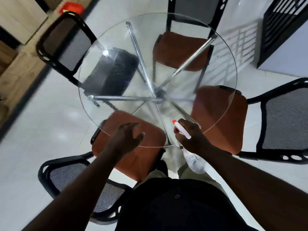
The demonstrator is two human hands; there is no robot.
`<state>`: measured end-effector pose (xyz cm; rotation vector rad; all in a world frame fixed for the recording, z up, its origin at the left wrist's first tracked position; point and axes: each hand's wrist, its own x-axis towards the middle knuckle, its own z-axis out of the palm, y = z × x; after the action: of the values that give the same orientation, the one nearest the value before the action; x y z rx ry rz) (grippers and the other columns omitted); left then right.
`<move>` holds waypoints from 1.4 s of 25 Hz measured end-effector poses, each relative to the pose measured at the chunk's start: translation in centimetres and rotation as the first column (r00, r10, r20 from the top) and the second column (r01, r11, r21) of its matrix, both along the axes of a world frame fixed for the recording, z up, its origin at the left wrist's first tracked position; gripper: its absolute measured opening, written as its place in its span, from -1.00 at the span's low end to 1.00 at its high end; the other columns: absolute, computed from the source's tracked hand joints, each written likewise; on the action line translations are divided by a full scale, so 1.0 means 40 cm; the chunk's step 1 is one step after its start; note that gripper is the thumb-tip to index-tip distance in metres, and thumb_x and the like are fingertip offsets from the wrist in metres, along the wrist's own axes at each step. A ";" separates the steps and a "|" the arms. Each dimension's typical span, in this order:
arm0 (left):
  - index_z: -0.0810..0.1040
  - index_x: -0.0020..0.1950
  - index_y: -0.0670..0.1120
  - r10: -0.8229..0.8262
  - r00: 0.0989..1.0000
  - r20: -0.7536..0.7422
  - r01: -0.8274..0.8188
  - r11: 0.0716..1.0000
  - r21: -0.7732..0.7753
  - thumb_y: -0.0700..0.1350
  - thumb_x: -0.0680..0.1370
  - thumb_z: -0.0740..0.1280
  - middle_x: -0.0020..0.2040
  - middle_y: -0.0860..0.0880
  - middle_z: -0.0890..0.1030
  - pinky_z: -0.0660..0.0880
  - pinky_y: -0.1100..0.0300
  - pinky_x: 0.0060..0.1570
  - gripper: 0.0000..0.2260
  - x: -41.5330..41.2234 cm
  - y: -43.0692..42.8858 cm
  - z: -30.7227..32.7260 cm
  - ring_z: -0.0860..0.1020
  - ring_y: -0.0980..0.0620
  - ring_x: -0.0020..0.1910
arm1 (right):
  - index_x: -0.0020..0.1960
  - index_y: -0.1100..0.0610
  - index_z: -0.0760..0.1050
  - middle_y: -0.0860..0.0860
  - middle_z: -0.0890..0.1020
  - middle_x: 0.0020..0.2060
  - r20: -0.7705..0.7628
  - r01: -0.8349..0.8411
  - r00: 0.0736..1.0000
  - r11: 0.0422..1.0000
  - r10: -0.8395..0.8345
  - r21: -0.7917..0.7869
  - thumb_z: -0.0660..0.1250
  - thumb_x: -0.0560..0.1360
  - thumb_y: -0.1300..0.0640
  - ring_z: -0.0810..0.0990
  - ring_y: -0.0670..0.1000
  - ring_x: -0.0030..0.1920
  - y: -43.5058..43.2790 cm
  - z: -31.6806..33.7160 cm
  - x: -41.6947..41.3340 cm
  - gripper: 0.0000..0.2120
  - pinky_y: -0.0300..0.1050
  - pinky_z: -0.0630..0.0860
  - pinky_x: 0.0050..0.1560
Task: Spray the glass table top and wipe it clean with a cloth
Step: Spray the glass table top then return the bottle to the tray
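Observation:
A round glass table top (221,52) on crossed chrome legs (126,98) fills the middle of the view. Fine droplets show on the glass at the far left. My right hand (193,137) is at the near rim, shut on a spray bottle (181,130) with a white head and an orange nozzle that points toward the table's middle. The clear body of the bottle hangs below my hand. My left hand (127,137) hovers over the near edge, fingers spread, holding nothing. I see no cloth.
Several chairs ring the table: orange-seated ones at the near left (141,157), right (220,117) and far side (180,49), a black-seated one (110,72) at the left. A dark cabinet (283,30) stands at the far right. The floor is white tile.

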<state>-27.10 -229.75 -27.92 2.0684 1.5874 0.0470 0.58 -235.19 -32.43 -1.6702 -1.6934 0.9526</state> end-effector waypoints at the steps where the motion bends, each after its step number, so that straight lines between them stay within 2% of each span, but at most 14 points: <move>1: 0.60 0.38 -0.07 0.003 1.000 0.028 -0.004 1.000 0.016 0.10 0.56 0.43 0.29 -0.10 0.66 0.50 0.05 0.34 -0.55 -0.009 -0.003 0.001 0.60 -0.12 0.30 | -0.21 0.07 0.48 -0.07 0.55 -0.34 0.002 0.016 1.000 1.000 -0.016 -0.017 0.31 0.39 0.18 0.54 0.00 -0.30 0.004 0.004 -0.006 -0.97 -0.09 0.47 -0.19; 5: 0.56 0.42 -0.07 -0.032 0.997 0.063 0.032 0.999 0.009 0.13 0.57 0.42 0.35 -0.10 0.63 0.47 0.02 0.39 -0.52 0.000 -0.005 0.018 0.56 -0.11 0.35 | -0.26 0.12 0.47 -0.02 0.54 -0.40 -0.005 0.088 0.996 0.993 -0.088 -0.083 0.31 0.36 0.14 0.54 0.10 -0.34 -0.016 0.014 0.019 -0.94 0.02 0.47 -0.26; 8: 0.55 0.44 -0.03 -0.106 0.993 0.053 0.104 0.994 0.030 0.13 0.59 0.41 0.39 -0.05 0.60 0.40 0.08 0.42 -0.54 0.072 0.003 0.035 0.52 -0.09 0.41 | -0.24 0.07 0.54 -0.02 0.60 -0.36 -0.028 0.105 0.994 0.990 -0.108 -0.096 0.37 0.36 0.12 0.58 0.02 -0.33 -0.051 0.049 0.074 -0.97 -0.04 0.48 -0.23; 12: 0.53 0.47 -0.03 -0.262 0.965 0.029 0.258 0.961 0.100 0.18 0.59 0.37 0.44 -0.02 0.56 0.36 0.09 0.45 -0.50 0.246 0.016 0.073 0.47 -0.07 0.45 | -0.03 0.16 0.69 0.04 0.72 -0.24 -0.112 0.333 0.936 0.943 -0.333 -0.022 0.54 0.46 0.32 0.67 -0.01 -0.27 -0.152 0.110 0.210 -0.86 -0.13 0.58 -0.15; 15: 0.55 0.44 -0.04 -0.380 0.924 0.047 0.371 0.918 0.139 0.15 0.58 0.40 0.39 0.00 0.60 0.36 0.20 0.42 -0.51 0.401 0.003 0.104 0.52 0.01 0.40 | -0.04 0.13 0.67 0.02 0.71 -0.24 -0.171 0.435 0.891 0.899 -0.421 0.056 0.52 0.45 0.27 0.68 0.02 -0.26 -0.242 0.144 0.323 -0.88 0.00 0.59 -0.19; 18: 0.58 0.40 0.00 -0.475 0.879 0.042 0.462 0.870 0.172 0.16 0.55 0.41 0.33 0.00 0.64 0.47 0.10 0.37 -0.54 0.600 -0.065 0.155 0.57 0.01 0.33 | -0.10 0.11 0.60 0.03 0.67 -0.24 -0.210 0.520 0.846 0.845 -0.490 0.123 0.44 0.44 0.22 0.64 0.07 -0.25 -0.371 0.207 0.469 -0.93 -0.02 0.57 -0.21; 20: 0.61 0.36 0.04 -0.536 0.843 0.043 0.520 0.832 0.191 0.23 0.51 0.36 0.27 0.01 0.67 0.53 0.09 0.29 -0.52 0.740 -0.135 0.205 0.62 0.00 0.27 | -0.13 0.07 0.58 0.00 0.65 -0.24 -0.186 0.579 0.813 0.799 -0.551 0.164 0.41 0.41 0.15 0.65 0.09 -0.23 -0.489 0.262 0.574 -0.95 0.04 0.59 -0.16; 22: 0.61 0.33 0.09 -0.575 0.817 0.042 0.551 0.800 0.236 0.27 0.50 0.36 0.22 0.05 0.68 0.56 0.10 0.23 -0.53 0.863 -0.173 0.241 0.63 0.02 0.22 | -0.15 0.06 0.59 -0.02 0.66 -0.25 -0.187 0.646 0.763 0.742 -0.619 0.180 0.40 0.40 0.14 0.65 0.03 -0.23 -0.582 0.312 0.683 -0.96 -0.03 0.57 -0.15; 24: 0.60 0.34 0.10 -0.633 0.772 0.062 0.591 0.751 0.295 0.27 0.52 0.36 0.25 0.09 0.66 0.54 0.10 0.28 -0.55 1.004 -0.223 0.275 0.61 0.06 0.25 | -0.16 0.07 0.58 -0.03 0.66 -0.26 -0.175 0.715 0.698 0.668 -0.694 0.204 0.40 0.41 0.10 0.63 -0.03 -0.24 -0.677 0.373 0.812 -0.95 -0.08 0.53 -0.15; 28: 0.59 0.36 0.10 -0.736 0.673 0.070 0.672 0.649 0.357 0.26 0.54 0.37 0.33 0.11 0.63 0.51 0.06 0.34 -0.55 1.258 -0.307 0.343 0.56 0.09 0.34 | -0.17 0.00 0.53 -0.03 0.68 -0.23 -0.066 0.725 0.672 0.637 -0.738 0.261 0.38 0.52 0.06 0.65 0.05 -0.20 -0.802 0.465 1.047 -0.90 0.12 0.61 -0.02; 32: 0.58 0.39 0.07 -0.799 0.600 0.035 0.729 0.565 0.387 0.29 0.54 0.34 0.35 0.06 0.62 0.54 0.02 0.29 -0.51 1.460 -0.315 0.365 0.57 0.05 0.34 | -0.17 0.03 0.54 -0.03 0.69 -0.22 -0.013 0.747 0.632 0.605 -0.774 0.275 0.36 0.52 -0.02 0.67 0.05 -0.17 -0.825 0.518 1.233 -0.85 0.03 0.59 0.00; 35: 0.60 0.36 0.05 -0.806 0.588 0.062 0.724 0.559 0.403 0.30 0.49 0.32 0.31 0.03 0.65 0.55 0.02 0.27 -0.47 1.624 -0.288 0.341 0.59 0.02 0.31 | -0.17 0.05 0.54 -0.02 0.69 -0.23 0.046 0.739 0.627 0.612 -0.778 0.280 0.34 0.52 -0.02 0.66 0.03 -0.18 -0.802 0.519 1.377 -0.84 0.01 0.59 0.03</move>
<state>37.87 -241.25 -14.28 2.7392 0.4073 0.2598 55.66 -267.26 -11.65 -2.0541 -0.9154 0.1784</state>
